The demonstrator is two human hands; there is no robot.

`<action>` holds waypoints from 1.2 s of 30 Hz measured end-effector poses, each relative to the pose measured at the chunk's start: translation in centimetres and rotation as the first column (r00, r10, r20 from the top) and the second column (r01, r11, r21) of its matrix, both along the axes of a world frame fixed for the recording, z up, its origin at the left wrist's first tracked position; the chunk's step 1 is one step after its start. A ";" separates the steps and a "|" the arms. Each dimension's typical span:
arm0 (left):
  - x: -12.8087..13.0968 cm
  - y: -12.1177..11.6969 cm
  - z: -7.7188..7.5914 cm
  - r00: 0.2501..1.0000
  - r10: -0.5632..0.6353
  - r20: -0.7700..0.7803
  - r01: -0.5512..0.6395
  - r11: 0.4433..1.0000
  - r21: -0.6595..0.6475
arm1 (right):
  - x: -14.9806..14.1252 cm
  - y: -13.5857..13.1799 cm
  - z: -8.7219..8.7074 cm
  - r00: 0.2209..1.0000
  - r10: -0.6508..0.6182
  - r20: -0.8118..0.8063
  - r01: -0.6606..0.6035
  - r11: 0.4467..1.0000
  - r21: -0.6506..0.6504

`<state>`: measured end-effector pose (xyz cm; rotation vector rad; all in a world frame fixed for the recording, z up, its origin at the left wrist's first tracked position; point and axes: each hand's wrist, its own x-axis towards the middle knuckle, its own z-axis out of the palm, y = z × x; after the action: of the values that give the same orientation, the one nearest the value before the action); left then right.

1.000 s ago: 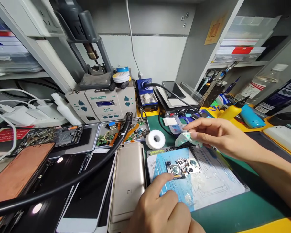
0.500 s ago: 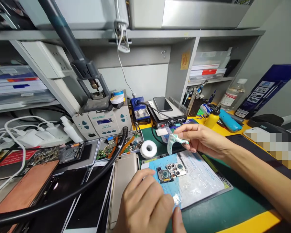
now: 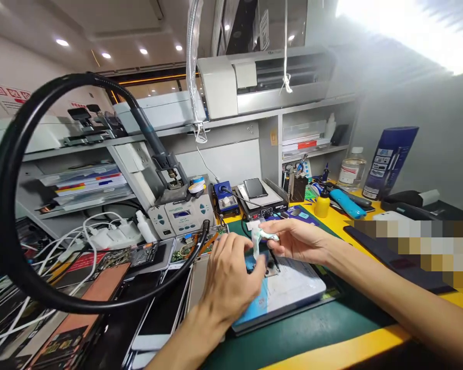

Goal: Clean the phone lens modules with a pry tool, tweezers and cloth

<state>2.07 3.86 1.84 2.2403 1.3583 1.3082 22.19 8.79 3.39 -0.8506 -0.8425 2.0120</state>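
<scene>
My right hand (image 3: 291, 239) pinches a crumpled white-and-green soft strip (image 3: 256, 244) between thumb and fingers. One end of the strip hangs down beside my left hand (image 3: 231, 267). That hand is open, its fingers curved and its thumb apart, close around the hanging end; whether it touches the strip I cannot tell. Below both hands lies a blue-and-white flat pad (image 3: 293, 288) on the green mat (image 3: 289, 336). Small phone camera modules (image 3: 272, 268) rest on the pad, mostly hidden by my left hand.
A thick black hose (image 3: 100, 307) loops across the left side over several phones and screens. Behind stand a grey rework station (image 3: 183, 213) and a heating plate with a phone (image 3: 255, 188) on top. A yellow bottle (image 3: 322, 204) and a blue tool (image 3: 347, 203) lie right.
My left hand has moved up and forward from the pad's near edge to the strip, its fingers spreading. The view has tilted upward. The right hand still holds the strip.
</scene>
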 end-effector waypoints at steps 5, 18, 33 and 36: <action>0.0 -0.7 1.4 0.988 -0.006 0.152 0.037 0.978 -0.203 | 0.5 0.1 0.3 1.000 0.012 0.009 -0.012 1.000 0.022; -0.1 -0.5 4.9 0.851 0.015 0.525 0.282 0.830 -0.482 | 0.6 -0.1 0.0 0.952 -0.068 0.299 -0.073 0.898 0.435; 1.6 2.0 6.6 0.872 0.071 0.484 0.188 0.865 -0.466 | -0.8 -0.7 -0.8 0.909 -0.297 0.293 -0.014 0.680 0.733; 1.6 2.4 6.6 0.867 0.064 0.495 0.217 0.845 -0.489 | -0.6 -0.5 -0.7 0.918 -0.257 0.301 -0.044 0.690 0.723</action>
<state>3.66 6.29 8.44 1.4403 1.2170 1.1751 21.57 8.27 2.68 -0.7909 -1.6253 1.2151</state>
